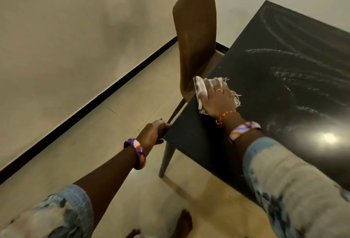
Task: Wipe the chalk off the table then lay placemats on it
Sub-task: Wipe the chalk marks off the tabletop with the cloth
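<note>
A: Which texts, labels, brands or numbers are legible in this view?

B: None. The table (pixel 274 89) carries only curved white chalk strokes (pixel 280 55), which form no letters or digits.

A: Do the cloth (pixel 204 88) or the bangles (pixel 140 154) bear any marking?

B: The cloth shows faint stripes and a frayed fringe, without print. The bangles show purple, orange and white patches, a pattern and not writing. The chair (pixel 195 34) back is plain brown, with no label visible.
</note>
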